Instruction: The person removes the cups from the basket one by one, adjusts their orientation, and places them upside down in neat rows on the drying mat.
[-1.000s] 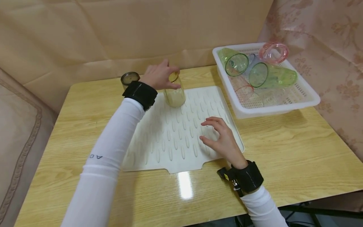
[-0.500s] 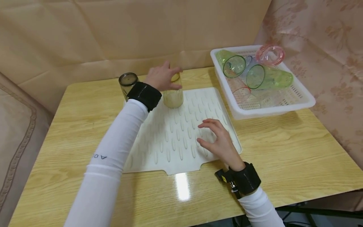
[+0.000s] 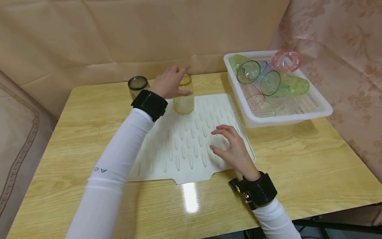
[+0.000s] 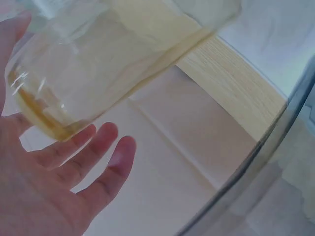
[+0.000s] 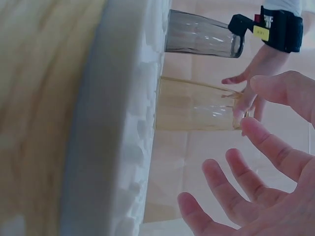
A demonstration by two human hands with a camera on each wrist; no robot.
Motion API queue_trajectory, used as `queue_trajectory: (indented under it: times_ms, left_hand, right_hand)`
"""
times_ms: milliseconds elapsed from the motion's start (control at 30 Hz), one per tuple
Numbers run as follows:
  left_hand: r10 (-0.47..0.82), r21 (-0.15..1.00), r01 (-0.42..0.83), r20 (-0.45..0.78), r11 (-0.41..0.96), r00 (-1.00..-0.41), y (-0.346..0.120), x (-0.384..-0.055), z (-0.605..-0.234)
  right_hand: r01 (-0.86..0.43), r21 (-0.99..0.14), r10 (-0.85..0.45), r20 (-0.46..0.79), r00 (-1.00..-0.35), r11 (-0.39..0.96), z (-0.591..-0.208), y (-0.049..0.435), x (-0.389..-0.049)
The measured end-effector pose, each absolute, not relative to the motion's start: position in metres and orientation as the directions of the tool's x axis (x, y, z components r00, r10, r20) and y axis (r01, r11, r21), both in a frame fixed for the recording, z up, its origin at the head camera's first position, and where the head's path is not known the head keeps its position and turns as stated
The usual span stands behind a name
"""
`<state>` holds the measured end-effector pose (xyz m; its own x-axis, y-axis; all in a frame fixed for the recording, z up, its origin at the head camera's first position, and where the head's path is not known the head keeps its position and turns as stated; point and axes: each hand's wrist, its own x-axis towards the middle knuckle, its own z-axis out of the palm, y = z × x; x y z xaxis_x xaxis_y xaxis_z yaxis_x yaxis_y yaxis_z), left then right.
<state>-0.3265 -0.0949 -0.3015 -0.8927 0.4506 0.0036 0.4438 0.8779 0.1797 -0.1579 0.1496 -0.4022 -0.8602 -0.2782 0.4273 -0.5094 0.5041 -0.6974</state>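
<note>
A pale amber glass stands upside down on the white ribbed drying mat. My left hand is beside its upper end, thumb and fingers spread around it. In the left wrist view, a gap shows between several fingers and the amber glass. Left of that hand stands a grey, smoky glass, also base up; the wrist strap partly hides it. My right hand hovers over the mat's right part with loosely curved fingers, holding nothing. The right wrist view shows both the grey glass and the amber glass.
At the back right, a white plastic basket holds several glasses, among them a green glass and a pink glass. The wooden table extends around the mat, and a beige cloth hangs behind it.
My left hand's fingers have spread away from the amber glass, and more of its top shows. The glass stays in place on the mat. My right hand has hardly moved.
</note>
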Motion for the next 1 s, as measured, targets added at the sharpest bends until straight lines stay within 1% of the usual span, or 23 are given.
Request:
queue_trajectory:
  times_ms: [133, 367, 467, 567, 733, 1000]
  left_hand:
    - [0.479, 0.301, 0.467, 0.039, 0.831, -0.877, -0.103, -0.319, -0.302]
    - [0.489, 0.393, 0.485, 0.096, 0.781, -0.867, -0.119, -0.298, -0.3]
    - [0.489, 0.407, 0.496, 0.129, 0.767, -0.863, -0.125, -0.287, -0.3]
    - [0.496, 0.408, 0.514, 0.158, 0.755, -0.854, -0.128, -0.276, -0.301]
    - [0.504, 0.405, 0.518, 0.15, 0.753, -0.851, -0.127, -0.261, -0.305]
    - [0.549, 0.368, 0.586, 0.21, 0.722, -0.809, -0.126, -0.247, -0.318]
  right_hand:
    - [-0.506, -0.684, -0.28, 0.423, -0.862, 0.525, -0.398, 0.157, -0.159]
    - [-0.487, -0.68, -0.289, 0.392, -0.873, 0.548, -0.384, 0.173, -0.162]
    - [-0.502, -0.66, -0.288, 0.413, -0.864, 0.559, -0.377, 0.18, -0.165]
    - [-0.536, -0.618, -0.29, 0.459, -0.84, 0.575, -0.369, 0.188, -0.168]
    - [-0.581, -0.557, -0.287, 0.528, -0.799, 0.593, -0.352, 0.199, -0.174]
    - [-0.589, -0.503, -0.285, 0.556, -0.781, 0.632, -0.332, 0.213, -0.182]
